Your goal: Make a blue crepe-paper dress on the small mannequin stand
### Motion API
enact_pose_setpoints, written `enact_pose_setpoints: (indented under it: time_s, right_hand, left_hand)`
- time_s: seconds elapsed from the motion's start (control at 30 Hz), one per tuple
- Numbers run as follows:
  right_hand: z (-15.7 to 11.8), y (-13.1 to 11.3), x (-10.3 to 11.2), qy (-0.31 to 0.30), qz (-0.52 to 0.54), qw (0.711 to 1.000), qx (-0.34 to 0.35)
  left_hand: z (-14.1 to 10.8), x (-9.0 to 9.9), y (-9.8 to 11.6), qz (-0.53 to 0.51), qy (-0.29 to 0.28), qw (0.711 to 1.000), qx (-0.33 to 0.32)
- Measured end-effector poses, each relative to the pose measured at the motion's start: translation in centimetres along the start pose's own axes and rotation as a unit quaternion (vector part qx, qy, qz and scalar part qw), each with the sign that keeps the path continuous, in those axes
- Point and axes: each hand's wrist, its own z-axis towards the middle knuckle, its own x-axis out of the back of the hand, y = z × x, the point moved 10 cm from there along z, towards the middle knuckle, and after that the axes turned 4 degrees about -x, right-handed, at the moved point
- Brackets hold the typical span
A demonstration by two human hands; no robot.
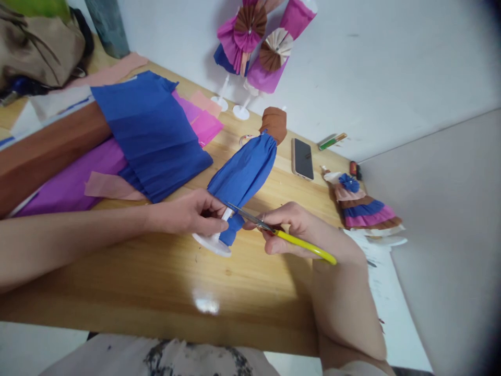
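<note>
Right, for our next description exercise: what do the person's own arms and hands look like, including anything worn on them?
The left hand and right hand are bare, without gloves; no watch or bracelet shows. The left forearm and right forearm are uncovered. A pale sleeve shows on the right arm at the bottom edge; no left sleeve is in view.

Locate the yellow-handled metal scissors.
The scissors are right of centre in the head view, in the right hand, tips at the hem of the blue paper skirt.

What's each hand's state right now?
Left hand: curled at the blue skirt, by the stand; exact grip cannot be told.
Right hand: closed, holding the scissors.
</note>
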Motion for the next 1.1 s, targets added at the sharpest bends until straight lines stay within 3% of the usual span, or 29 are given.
enact_pose_setpoints:
  time_s: [0.37, 1.1]
  right_hand:
    - [-0.21, 0.7, 0.01, -0.009, -0.029, 0.999, -0.039]
    - [-0.39, 0.26, 0.11, -0.008, -0.036, 0.999, -0.017]
  left_hand:
    - [-0.14, -0.15, -0.14, -0.009, -0.009, 1.0, -0.002]
    - [-0.2, -0.25, -0.43, 0.005, -0.009, 1.0, 0.002]
